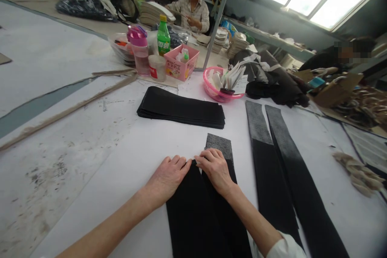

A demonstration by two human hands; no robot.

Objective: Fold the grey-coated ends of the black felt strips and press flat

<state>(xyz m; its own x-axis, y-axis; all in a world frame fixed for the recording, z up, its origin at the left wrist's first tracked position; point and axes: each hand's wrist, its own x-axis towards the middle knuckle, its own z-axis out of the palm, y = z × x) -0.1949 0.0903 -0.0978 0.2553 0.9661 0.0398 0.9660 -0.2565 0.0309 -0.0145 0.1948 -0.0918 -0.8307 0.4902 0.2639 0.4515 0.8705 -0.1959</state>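
My left hand (pixel 171 175) pinches the far left edge of a long black fabric strip (pixel 193 213). Close beside it, my right hand (pixel 216 169) has its fingers pressed together on the far right corner of the same strip. Underneath and to the right lies another black strip with a grey end (pixel 219 142), partly hidden by my right hand. Beyond my hands rests a folded stack of black fabric strips (pixel 181 109). To the right, two long black strips with grey ends (pixel 266 169) (pixel 305 177) run toward me.
Along the back stand a pink-lidded bottle (pixel 141 54), a paper cup (pixel 157 68), a green bottle (pixel 163 38), a pink box (pixel 181 64) and a pink basket (pixel 216 94) of papers. A metal pole (pixel 219 20) rises there. A co-worker (pixel 193 12) sits beyond; another person is at right.
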